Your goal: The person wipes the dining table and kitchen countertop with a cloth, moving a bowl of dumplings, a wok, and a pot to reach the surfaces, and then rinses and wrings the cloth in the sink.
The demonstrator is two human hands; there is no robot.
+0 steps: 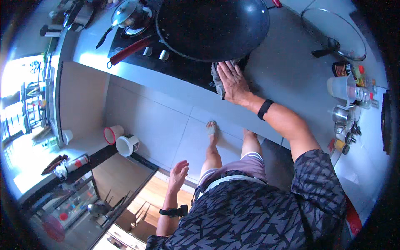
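My right hand [233, 85] lies flat on a crumpled grey cloth [217, 78], fingers spread towards the wok. The cloth rests on the black glass hob [187, 71] near its front edge. Just beyond my fingertips is the rim of a large dark wok [212, 28]. Its red long handle [129, 51] points left over the hob, past two silver control knobs [164, 55]. My left hand [179, 175] hangs in the air by my side, with nothing in it and its fingers slightly bent.
A glass lid [351, 36] lies right of the wok. Along the wall stand bottles, a plastic jug [339, 87] and a metal cup [341, 115]. A small lidded pot [127, 14] sits at the hob's left. Two bins [125, 146] stand on the floor.
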